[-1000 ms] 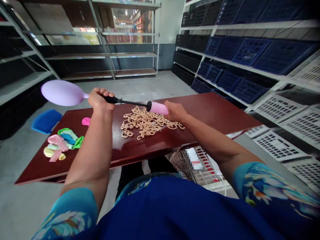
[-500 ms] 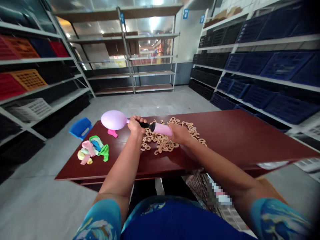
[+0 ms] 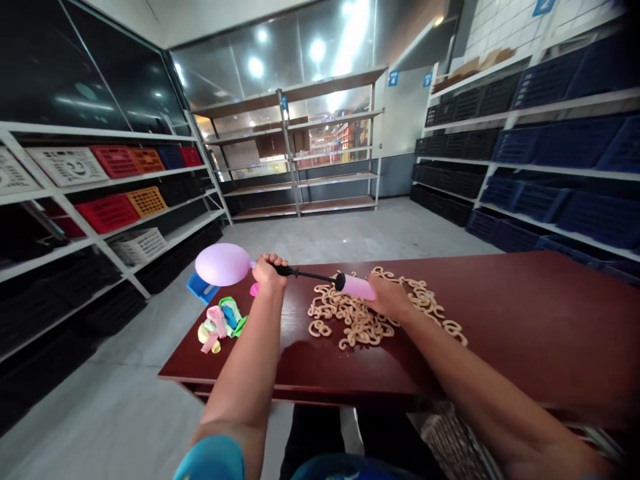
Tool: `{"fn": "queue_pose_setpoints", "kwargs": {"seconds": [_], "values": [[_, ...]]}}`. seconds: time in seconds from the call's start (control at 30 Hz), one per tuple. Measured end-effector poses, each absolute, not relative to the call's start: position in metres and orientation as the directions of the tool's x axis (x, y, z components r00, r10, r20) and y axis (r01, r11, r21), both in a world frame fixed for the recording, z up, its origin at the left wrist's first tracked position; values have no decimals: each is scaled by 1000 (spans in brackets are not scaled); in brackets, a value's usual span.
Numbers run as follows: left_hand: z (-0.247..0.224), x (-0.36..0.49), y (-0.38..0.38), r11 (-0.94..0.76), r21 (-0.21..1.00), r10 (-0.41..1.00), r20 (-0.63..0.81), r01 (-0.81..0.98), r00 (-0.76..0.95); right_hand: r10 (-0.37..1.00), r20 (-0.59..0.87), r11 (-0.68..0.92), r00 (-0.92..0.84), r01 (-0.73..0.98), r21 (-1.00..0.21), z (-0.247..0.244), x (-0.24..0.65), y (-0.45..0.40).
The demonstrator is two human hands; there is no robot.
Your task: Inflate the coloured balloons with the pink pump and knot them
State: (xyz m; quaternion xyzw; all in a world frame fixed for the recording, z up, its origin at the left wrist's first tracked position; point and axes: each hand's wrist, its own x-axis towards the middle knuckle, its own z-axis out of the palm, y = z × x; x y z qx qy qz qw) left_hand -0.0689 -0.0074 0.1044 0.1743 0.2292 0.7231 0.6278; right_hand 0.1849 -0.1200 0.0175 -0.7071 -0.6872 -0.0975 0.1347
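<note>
A purple balloon (image 3: 223, 265), inflated to an oval, sits on the nozzle end of a pink and black hand pump (image 3: 357, 287). My left hand (image 3: 270, 272) is closed around the balloon's neck and the pump's black end. My right hand (image 3: 391, 297) grips the pump's pink barrel, and a long stretch of black rod shows between the two. Under the barrel, many tan curled pieces (image 3: 365, 320) lie loosely heaped on the dark red table (image 3: 520, 313). Left of my left forearm lies a pile of limp balloons (image 3: 220, 323) in several colours.
A small pink piece (image 3: 255, 289) lies by my left wrist, partly hidden. Beyond the table's left corner stands a blue chair (image 3: 201, 288). Racks with crates line both sides, including blue crates (image 3: 543, 202) at right and a red crate (image 3: 109, 212) at left. A metal shelf (image 3: 333, 179) stands at the back.
My hands have moved apart, so the pump's black rod is drawn out much further. The camera view has tilted up and turned left. The balloon stays on the pump.
</note>
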Motion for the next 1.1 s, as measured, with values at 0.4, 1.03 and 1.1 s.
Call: {"fn": "queue_pose_setpoints", "kwargs": {"seconds": [0.4,1.03,1.1], "values": [[81,-9,-32,-57,595,996,-19,-802,-85,844,527,184,-95,976,-119,3,168,-101],[126,0,-14,-99,650,995,59,-753,-80,846,520,33,119,961,-274,5,183,-106],[114,16,-22,-76,666,997,51,-742,-57,851,513,51,110,956,-290,7,179,-110]]}}
